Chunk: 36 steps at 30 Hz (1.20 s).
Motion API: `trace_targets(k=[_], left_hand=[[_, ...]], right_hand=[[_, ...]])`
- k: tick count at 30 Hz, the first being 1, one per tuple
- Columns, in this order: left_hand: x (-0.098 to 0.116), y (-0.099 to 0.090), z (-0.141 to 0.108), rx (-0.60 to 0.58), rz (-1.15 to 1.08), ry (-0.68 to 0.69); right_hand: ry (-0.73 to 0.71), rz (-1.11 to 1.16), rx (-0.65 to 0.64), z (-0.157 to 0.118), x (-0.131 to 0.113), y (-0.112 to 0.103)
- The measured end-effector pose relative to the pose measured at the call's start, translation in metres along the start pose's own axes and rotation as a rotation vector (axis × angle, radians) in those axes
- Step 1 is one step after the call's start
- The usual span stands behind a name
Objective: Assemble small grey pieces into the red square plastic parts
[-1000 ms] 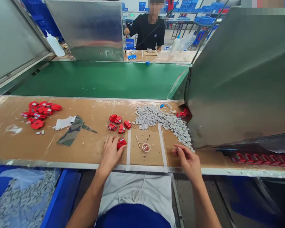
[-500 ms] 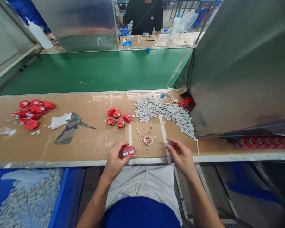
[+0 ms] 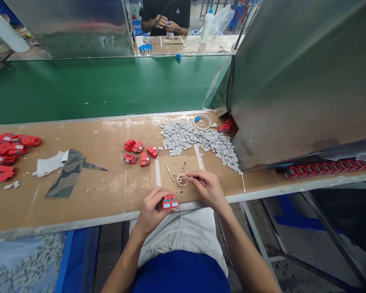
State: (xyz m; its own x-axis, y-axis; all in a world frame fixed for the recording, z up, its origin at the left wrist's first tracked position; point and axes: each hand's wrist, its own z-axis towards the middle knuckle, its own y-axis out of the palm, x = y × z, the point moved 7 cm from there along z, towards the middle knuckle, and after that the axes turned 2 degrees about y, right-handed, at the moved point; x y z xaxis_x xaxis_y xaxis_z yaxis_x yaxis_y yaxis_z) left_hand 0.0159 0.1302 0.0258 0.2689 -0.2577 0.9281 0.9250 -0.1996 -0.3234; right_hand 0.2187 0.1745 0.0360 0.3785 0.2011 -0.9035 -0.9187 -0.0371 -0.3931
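Note:
My left hand [image 3: 151,209] grips a red toy vehicle piece [image 3: 170,202] with grey trim and two pale windows, just over the table's front edge. Pinched in my right hand [image 3: 210,188] is a thin stick [image 3: 185,177], whose far end reaches into a small round cup [image 3: 182,184] with a brownish inside. The tip within the cup is too small to make out. Another light stick [image 3: 170,172] lies left of the cup on a taped cardboard patch [image 3: 164,189]. Behind the patch spreads a heap of small grey flat pieces [image 3: 178,136], and several red vehicle pieces [image 3: 145,159] sit to its left.
More red pieces [image 3: 6,148] pile up at far left, near a camouflage cloth [image 3: 65,175]. A tape roll [image 3: 202,122] lies behind the grey heap. A metal panel [image 3: 293,81] rises at right. Beyond a green belt [image 3: 103,85] a co-worker [image 3: 167,16] handles something small.
My right hand has moved left to the cup and taken hold of the stick there. The red piece is still in my left hand. The camera view has shifted right.

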Motion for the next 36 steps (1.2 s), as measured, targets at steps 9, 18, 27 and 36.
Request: trace_targets(k=[9,18,27,36], left_hand=[[0.003,0.000,0.000,-0.033,0.018,0.031],[0.002,0.000,0.000,-0.015,0.022,0.044],[0.001,0.003,-0.001,-0.020,0.053,0.080],[0.001,0.006,-0.003,-0.016,0.110,0.075]], right_hand=[[-0.093,0.036,0.159,0.005,-0.002,-0.005],[0.214,0.377,0.235,-0.008,0.034,-0.001],[0.245,0.457,0.267,-0.013,0.028,-0.007],[-0.108,0.182,0.099,-0.038,-0.044,0.000]])
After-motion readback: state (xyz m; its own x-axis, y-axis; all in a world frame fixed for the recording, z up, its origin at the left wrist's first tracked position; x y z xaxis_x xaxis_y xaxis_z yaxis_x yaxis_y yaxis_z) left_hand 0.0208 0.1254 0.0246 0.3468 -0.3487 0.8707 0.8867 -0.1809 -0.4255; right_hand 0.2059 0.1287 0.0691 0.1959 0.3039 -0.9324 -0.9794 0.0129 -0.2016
